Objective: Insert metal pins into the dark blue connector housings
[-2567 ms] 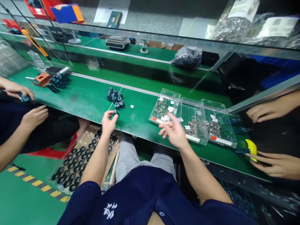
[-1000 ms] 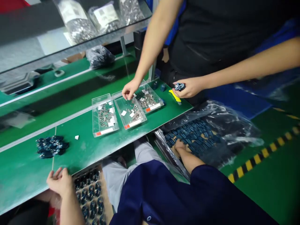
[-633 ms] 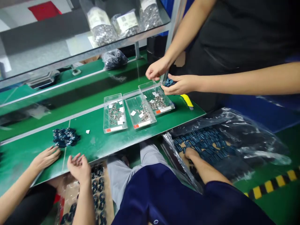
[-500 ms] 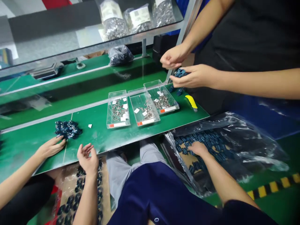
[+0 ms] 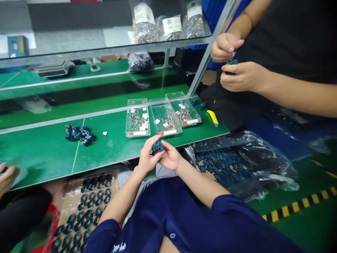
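Observation:
A small dark teal plastic part (image 5: 158, 146) with openings in it is held up before my body, at the front edge of the green table. My left hand (image 5: 147, 156) grips it from the left, thumb below. From the right, the fingers of my right hand (image 5: 170, 156) close on the same part. Just behind my hands stand three clear trays (image 5: 138, 133) of small metal pieces and white paper slips. Farther left on the table lies a pile of dark teal parts (image 5: 79, 134).
At right is a plastic-lined box of teal parts (image 5: 223, 165); at lower left, a box with rows of dark parts (image 5: 86, 214). A yellow cutter (image 5: 212, 118) lies near the table corner. A co-worker's hands (image 5: 244, 75) hold another part; another person's hand (image 5: 7, 177) is far left.
My right hand has come up from the box at right, and my left hand has moved right to meet it. A teal part is now between them. The co-worker at far left has drawn back from the pile.

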`<state>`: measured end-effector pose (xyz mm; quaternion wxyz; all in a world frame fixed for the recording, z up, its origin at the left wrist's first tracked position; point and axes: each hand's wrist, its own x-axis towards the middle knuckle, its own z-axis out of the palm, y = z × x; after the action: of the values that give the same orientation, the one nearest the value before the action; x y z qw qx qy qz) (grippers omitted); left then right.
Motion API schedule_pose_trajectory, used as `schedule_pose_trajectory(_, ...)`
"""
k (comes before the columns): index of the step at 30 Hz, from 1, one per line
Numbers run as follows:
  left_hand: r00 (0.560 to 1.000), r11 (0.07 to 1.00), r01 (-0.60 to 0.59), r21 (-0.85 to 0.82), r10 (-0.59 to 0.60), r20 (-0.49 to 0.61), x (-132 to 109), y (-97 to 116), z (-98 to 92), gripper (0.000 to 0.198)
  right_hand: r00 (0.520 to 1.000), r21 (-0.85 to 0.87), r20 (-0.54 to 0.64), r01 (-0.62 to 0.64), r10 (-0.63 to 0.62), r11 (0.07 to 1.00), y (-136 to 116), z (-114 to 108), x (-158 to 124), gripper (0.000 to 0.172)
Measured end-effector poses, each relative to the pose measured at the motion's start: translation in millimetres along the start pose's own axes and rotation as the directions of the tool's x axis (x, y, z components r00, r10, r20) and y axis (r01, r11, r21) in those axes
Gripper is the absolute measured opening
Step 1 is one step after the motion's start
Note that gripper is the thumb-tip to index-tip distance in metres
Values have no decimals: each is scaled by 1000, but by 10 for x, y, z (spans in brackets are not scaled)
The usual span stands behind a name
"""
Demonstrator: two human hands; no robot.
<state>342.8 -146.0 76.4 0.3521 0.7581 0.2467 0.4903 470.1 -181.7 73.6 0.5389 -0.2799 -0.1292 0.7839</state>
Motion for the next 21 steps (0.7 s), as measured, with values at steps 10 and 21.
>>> schedule_pose_trajectory(10,815,775,493,-394,-570,-102,-406,-444,-305,38,748,-977,22,156,-663,144,-1217,-600,690,25)
schedule_pose_trajectory(21,741,746,642,-178,-663,-103,-372,-516,-204,38,945,-783,-107,-272,-310,-560,-1731,-714,2112,21)
